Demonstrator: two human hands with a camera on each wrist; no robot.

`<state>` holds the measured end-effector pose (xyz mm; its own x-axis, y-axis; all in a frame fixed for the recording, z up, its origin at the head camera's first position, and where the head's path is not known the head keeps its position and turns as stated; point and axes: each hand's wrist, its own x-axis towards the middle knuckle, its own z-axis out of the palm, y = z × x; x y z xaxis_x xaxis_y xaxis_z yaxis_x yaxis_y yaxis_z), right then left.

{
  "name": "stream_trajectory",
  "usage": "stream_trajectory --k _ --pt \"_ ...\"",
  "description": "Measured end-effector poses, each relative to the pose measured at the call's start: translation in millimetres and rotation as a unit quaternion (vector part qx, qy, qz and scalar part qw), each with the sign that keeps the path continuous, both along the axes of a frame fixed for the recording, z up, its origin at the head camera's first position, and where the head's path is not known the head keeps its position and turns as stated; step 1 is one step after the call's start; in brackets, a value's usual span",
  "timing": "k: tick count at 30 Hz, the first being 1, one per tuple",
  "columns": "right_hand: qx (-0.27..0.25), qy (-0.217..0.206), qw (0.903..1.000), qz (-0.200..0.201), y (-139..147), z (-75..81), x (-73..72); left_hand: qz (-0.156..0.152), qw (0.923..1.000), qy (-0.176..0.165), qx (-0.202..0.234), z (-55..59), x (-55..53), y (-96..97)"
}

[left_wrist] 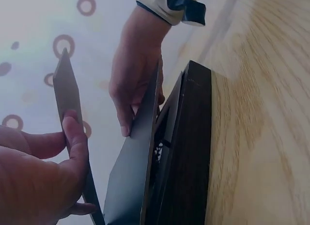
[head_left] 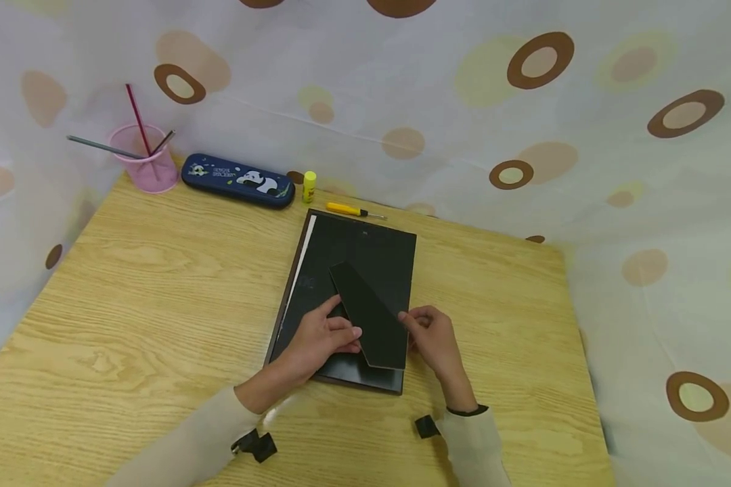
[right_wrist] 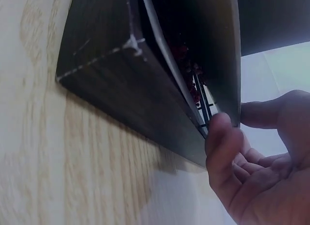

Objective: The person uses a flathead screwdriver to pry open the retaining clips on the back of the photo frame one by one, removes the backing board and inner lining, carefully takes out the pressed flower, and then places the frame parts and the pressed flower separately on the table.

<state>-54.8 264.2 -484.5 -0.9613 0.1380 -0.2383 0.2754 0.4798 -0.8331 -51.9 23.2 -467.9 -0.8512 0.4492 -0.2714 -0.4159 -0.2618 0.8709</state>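
Note:
A dark picture frame (head_left: 365,388) lies back side up on the table. Its black backing board (head_left: 380,253) is tilted up out of the frame along one side, as the left wrist view shows. From the board rises a black easel stand (head_left: 365,311). My left hand (head_left: 319,338) pinches the stand's edge between thumb and fingers. My right hand (head_left: 429,335) grips the board's right edge, thumb on one side and fingers in the gap beneath. Inside that gap, the right wrist view shows a printed sheet with red marks, mostly hidden.
Behind the frame lies a yellow-handled screwdriver (head_left: 347,210), with a yellow glue stick (head_left: 308,187) upright beside it. A blue panda pencil case (head_left: 237,180) and a pink pencil cup (head_left: 152,172) stand at the back left. Patterned cloth (head_left: 438,101) hangs behind the wooden table (head_left: 158,284).

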Motion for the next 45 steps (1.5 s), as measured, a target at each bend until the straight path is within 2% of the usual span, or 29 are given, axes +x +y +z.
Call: stream_trajectory --k 3,5,7,9,10,11,12,14,15,16,17,18,23,26,30,32,34,37,45 --pt "-0.014 -0.011 0.9998 -0.004 1 -2.2 0.5 -0.025 0.9977 0.037 -0.051 -2.4 -0.1 -4.0" --pt "-0.022 -0.015 0.9996 -0.008 1 -3.0 0.7 -0.039 0.9916 0.072 -0.099 -4.7 0.2 -8.4" --pt "-0.027 -0.018 0.9994 -0.010 1 -3.1 0.8 -0.044 0.9808 0.116 -0.150 -8.6 1.5 -15.3" --pt "-0.036 -0.018 0.9991 -0.011 0 -2.4 0.9 -0.036 0.9617 0.180 -0.203 -12.7 4.1 -25.4" --pt "-0.043 -0.018 0.9988 -0.012 0 -1.7 1.0 -0.029 0.9479 0.222 -0.227 -14.7 5.7 -31.9" --pt "-0.051 -0.017 0.9985 -0.012 0 -1.1 1.0 -0.020 0.9283 0.266 -0.259 -16.9 7.5 -39.2" --pt "-0.059 -0.018 0.9980 -0.011 0 -0.6 0.9 -0.010 0.9033 0.310 -0.296 -19.0 9.4 -47.2" --pt "-0.081 -0.019 0.9965 -0.011 0 0.6 0.5 0.004 0.8459 0.381 -0.374 -22.4 12.8 -64.0" --pt "-0.092 -0.020 0.9954 -0.012 0 0.9 0.1 0.005 0.8190 0.403 -0.408 -24.0 14.2 -72.0" --pt "-0.102 -0.022 0.9945 -0.014 0 1.3 -0.2 0.000 0.7956 0.417 -0.439 -25.2 15.7 -79.9" --pt "-0.110 -0.024 0.9935 -0.015 0 1.5 -0.5 -0.009 0.7773 0.422 -0.466 -26.5 16.9 -86.9" --pt "-0.117 -0.026 0.9926 -0.018 0 1.5 -0.8 -0.025 0.7674 0.421 -0.483 -27.3 18.2 -93.1" --pt "-0.148 -0.045 0.9876 -0.028 -2 -0.9 -1.6 -0.113 0.7592 0.396 -0.504 -30.9 23.6 -108.5" --pt "-0.178 -0.057 0.9821 -0.026 -4 -2.2 -1.2 -0.138 0.7544 0.398 -0.504 -32.7 26.6 -110.3" --pt "-0.229 -0.064 0.9711 -0.021 -8 -2.6 0.8 -0.136 0.7524 0.411 -0.497 -33.7 27.3 -112.2" --pt "-0.248 -0.061 0.9667 -0.016 -8 -2.2 1.9 -0.134 0.7564 0.412 -0.490 -33.5 25.7 -112.5" --pt "-0.262 -0.053 0.9636 -0.011 -8 -2.4 2.9 -0.135 0.7644 0.405 -0.483 -32.7 24.6 -113.1" --pt "-0.271 -0.036 0.9619 -0.006 -9 -2.7 3.9 -0.136 0.7706 0.397 -0.480 -31.5 23.9 -114.2" --pt "-0.278 -0.010 0.9601 -0.028 -6 -2.6 8.6 -0.133 0.7726 0.394 -0.479 -31.8 23.8 -113.6"
